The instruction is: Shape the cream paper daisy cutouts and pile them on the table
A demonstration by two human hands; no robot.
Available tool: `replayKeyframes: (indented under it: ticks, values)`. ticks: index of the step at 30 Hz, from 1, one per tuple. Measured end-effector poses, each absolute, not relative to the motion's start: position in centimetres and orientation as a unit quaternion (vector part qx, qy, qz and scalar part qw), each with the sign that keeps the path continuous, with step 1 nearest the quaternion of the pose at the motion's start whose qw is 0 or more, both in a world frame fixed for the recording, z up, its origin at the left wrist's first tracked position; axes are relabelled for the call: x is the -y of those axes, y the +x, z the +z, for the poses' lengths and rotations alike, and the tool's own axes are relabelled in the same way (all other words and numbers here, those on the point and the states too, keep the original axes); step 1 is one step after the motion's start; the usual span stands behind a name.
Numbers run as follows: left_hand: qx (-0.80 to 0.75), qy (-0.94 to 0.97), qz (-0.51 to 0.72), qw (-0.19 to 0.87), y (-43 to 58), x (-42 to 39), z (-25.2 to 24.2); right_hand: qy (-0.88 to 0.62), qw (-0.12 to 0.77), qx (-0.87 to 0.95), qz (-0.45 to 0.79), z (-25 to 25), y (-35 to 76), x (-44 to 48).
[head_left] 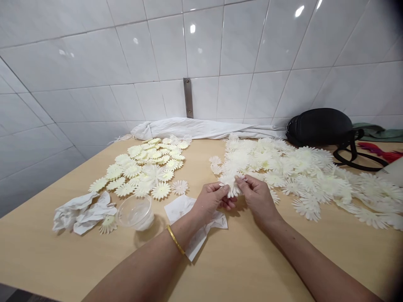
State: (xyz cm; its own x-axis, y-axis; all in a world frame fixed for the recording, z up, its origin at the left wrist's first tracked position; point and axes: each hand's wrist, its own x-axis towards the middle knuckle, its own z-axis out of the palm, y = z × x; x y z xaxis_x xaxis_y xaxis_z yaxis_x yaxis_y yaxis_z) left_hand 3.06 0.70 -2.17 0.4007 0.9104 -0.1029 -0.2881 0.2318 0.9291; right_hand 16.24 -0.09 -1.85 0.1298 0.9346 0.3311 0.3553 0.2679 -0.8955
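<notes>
Between my two hands is a white fabric flower (pixel 232 184) with many narrow petals, held just above the table. My left hand (pixel 215 196), with a gold bangle on its wrist, pinches the flower's left edge. On the other side, my right hand (pixel 256 193) grips it between thumb and fingers. Under my left forearm lies a white paper sheet (pixel 217 221). A large heap of loose white flowers (pixel 267 155) spreads behind and right of my hands. To the left is a group of yellow-centred flowers (pixel 147 167), with a single petal piece (pixel 180 187) beside it.
A clear plastic cup (pixel 136 213) stands left of the paper, beside crumpled tissue (pixel 83 213) and one flower (pixel 108 224). A black bag (pixel 321 126) with a strap sits at the back right. Rolled white cloth (pixel 201 128) lies along the tiled wall (pixel 201 46).
</notes>
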Motion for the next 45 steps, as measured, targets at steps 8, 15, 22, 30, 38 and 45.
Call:
replayKeyframes:
  ticks: [8, 15, 22, 30, 38, 45]
  values:
    - [-0.34, 0.428, 0.445, 0.71, 2.9, -0.7, -2.0, -0.548, 0.455, 0.664, 0.227, -1.3, 15.9, 0.5]
    - [-0.36, 0.419, 0.45, 0.702, 2.9, -0.9, -2.3, -0.64, 0.442, 0.617, 0.117, -1.6, 17.4, -0.4]
    - [-0.391, 0.418, 0.447, 0.687, 3.0, -0.7, -2.1, -0.634, 0.399, 0.659, -0.073, -2.2, 17.8, -0.8]
    - [-0.395, 0.416, 0.451, 0.684, 3.2, -0.6, -1.9, -0.549, 0.479, 0.685, 0.024, -1.3, 16.7, 0.0]
    - [-0.404, 0.413, 0.475, 0.664, 3.4, -0.3, -1.5, -0.496, 0.463, 0.657, 0.329, -1.1, 15.8, 0.7]
    - [-0.379, 0.432, 0.471, 0.67, 3.4, -0.3, -1.5, -0.467, 0.543, 0.54, 0.442, -2.1, 16.3, -0.2]
